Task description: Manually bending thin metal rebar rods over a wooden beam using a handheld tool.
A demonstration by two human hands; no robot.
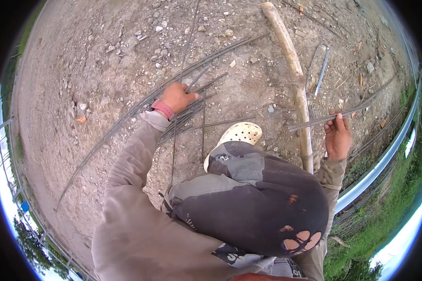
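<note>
My left hand (177, 99), with a pink band at its wrist, is closed over thin grey steel rods beside a long bundle of rods (215, 55). A short rod (198, 78) sticks out past its thumb and forefinger; how many rods it grips is hidden. Shorter rods (185, 117) lie loosely stacked under and beside that hand. On the right, my right hand (338, 136) pinches a single steel rod (370, 99) between thumb and fingers, palm up. The rod's near end crosses over a wooden pole (295, 70) on the ground.
My bent leg and cream clog (244, 132) are between both hands. A bent metal piece (321, 72) lies right of the pole. Stones dot the dirt ground (98, 61). A metal rail (380, 164) and grass (384, 225) border the right side.
</note>
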